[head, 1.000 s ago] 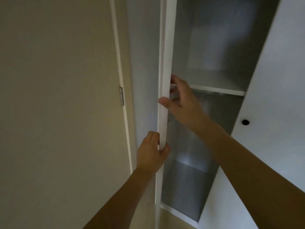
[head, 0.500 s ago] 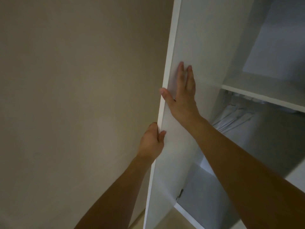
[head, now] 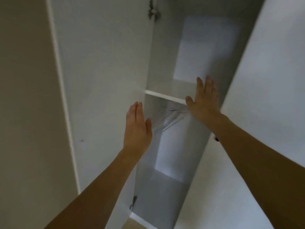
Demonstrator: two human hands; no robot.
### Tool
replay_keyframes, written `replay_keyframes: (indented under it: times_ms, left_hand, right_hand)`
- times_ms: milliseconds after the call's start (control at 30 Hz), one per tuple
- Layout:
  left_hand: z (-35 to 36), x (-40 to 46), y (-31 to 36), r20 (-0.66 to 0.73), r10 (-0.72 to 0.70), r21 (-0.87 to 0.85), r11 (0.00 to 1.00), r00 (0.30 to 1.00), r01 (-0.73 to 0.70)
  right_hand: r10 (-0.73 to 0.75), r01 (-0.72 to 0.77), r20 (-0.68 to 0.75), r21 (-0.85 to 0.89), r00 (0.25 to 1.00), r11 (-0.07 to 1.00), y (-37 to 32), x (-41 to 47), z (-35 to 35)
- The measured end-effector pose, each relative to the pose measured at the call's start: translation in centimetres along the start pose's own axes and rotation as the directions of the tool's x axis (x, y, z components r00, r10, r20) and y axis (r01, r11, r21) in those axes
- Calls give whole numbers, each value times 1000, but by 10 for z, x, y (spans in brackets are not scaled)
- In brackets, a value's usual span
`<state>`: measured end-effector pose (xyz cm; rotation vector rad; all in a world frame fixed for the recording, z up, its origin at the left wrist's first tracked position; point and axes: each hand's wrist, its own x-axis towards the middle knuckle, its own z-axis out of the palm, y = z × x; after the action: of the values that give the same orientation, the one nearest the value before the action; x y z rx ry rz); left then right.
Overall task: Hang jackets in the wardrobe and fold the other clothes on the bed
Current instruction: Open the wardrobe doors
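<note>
A white wardrobe stands in front of me with its left door [head: 102, 80] swung wide open. Inside, a white shelf [head: 165, 95] crosses the compartment, and several pale hangers [head: 168, 119] hang in a bunch just below it. My left hand [head: 137, 128] is flat with straight fingers in front of the door's hinge side, holding nothing. My right hand [head: 202, 100] is raised with fingers straight near the shelf's right end, beside the closed right door [head: 267, 96]. No jacket or other clothing is in view.
A beige wall [head: 24, 113] lies left of the open door. Two metal hinges [head: 152, 11] sit on the door's inner edge, one high, one low. A dark knob [head: 216, 139] on the right door shows just behind my right forearm.
The left door swung from nearly edge-on to wide open. My left hand let go of the door's edge and flattened. My right hand left the door panel and moved right, toward the shelf.
</note>
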<state>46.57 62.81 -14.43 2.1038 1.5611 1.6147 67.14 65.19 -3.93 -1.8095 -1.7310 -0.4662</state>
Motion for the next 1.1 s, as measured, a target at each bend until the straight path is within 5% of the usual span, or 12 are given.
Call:
replay_keyframes:
  times_ms: [133, 267, 467, 667, 800, 1100]
  left_hand:
    - [71, 19, 55, 360, -60, -89, 991, 931, 98]
    - [143, 33, 91, 644, -45, -133, 977, 764, 170]
    - [239, 53, 97, 816, -12, -215, 922, 578, 322]
    - [284, 43, 78, 732, 66, -354, 888, 679, 295]
    - [277, 45, 72, 754, 120, -377, 885, 646, 275]
    - [200, -22, 92, 679, 135, -370, 912, 722, 177]
  right_hand:
    - [172, -181, -88, -114, 981, 977, 69, 13, -23]
    - [330, -340, -90, -142, 940, 930, 108, 28, -21]
    - [490, -506, -150, -93, 859, 858, 119, 52, 19]
    - [476, -537, -273, -226, 836, 813, 127, 56, 41]
    - [451, -512, -265, -245, 852, 824, 126, 47, 34]
    - [370, -390, -204, -67, 906, 919, 97, -29, -19]
